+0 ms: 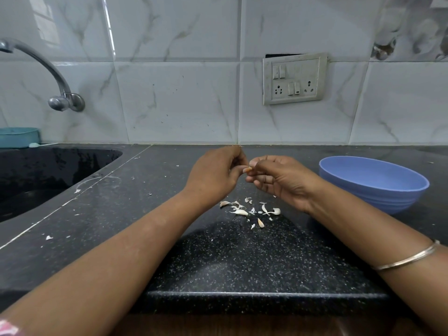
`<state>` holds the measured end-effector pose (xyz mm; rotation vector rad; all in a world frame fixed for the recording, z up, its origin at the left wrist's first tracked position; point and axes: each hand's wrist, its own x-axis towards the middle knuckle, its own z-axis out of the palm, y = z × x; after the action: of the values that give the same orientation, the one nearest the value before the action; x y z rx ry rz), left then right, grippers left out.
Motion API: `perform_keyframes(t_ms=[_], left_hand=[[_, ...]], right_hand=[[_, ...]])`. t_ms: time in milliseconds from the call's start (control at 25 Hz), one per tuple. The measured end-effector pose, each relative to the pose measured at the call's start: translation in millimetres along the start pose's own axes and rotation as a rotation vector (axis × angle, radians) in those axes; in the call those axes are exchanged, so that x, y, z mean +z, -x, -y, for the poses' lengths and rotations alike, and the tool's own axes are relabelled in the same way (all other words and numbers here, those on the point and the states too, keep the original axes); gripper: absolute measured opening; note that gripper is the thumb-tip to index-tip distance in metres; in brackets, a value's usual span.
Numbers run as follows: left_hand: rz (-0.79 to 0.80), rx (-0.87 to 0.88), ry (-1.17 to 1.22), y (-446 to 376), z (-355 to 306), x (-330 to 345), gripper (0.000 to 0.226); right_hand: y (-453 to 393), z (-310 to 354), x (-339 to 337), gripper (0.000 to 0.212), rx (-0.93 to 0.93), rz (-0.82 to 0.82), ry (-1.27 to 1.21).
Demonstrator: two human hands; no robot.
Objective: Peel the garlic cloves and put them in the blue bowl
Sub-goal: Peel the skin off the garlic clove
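My left hand [214,174] and my right hand [281,180] meet above the black counter, fingertips pinched together on one small garlic clove [248,169]; only its pale orange tip shows between the fingers. Below the hands lies a scatter of white garlic skins and a few cloves [251,210] on the counter. The blue bowl [373,183] stands to the right of my right hand; the part of its inside that I see holds nothing.
A black sink [48,170] is sunk into the counter at the left, with a metal tap [60,93] on the tiled wall above it and a teal container [18,137] behind. A switch and socket plate [294,78] sits on the wall. The counter's front edge [266,295] is near me.
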<state>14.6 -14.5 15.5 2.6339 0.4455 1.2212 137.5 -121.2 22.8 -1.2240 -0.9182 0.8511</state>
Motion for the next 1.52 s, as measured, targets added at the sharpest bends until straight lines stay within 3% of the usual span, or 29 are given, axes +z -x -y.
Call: perform_keyframes(t_ms=[200, 480, 800, 1160, 1520], left_hand=[[0.005, -0.06, 0.102, -1.1, -0.1, -0.8, 0.004], [0.073, -0.278, 0.374, -0.9, -0.6, -2.5, 0.014], [0.386, -0.349, 0.211, 2.7, 0.5, -3.0, 0.027], [0.243, -0.374, 0.502, -0.4, -1.8, -6.1, 0.008], [0.199, -0.393, 0.514, -0.4, 0.4, -4.0, 0.012]], right_hand=[[2.2, 2.6, -1.6, 0.005, -0.033, 0.018, -0.01], [1.1, 1.7, -4.8, 0.009, -0.105, 0.022, 0.057], [-0.2, 1.1, -7.3, 0.01, -0.108, 0.011, 0.098], [-3.4, -2.6, -8.7, 0.008, -0.177, -0.016, 0.349], [-5.1, -2.7, -9.1, 0.009, -0.306, -0.068, 0.519]])
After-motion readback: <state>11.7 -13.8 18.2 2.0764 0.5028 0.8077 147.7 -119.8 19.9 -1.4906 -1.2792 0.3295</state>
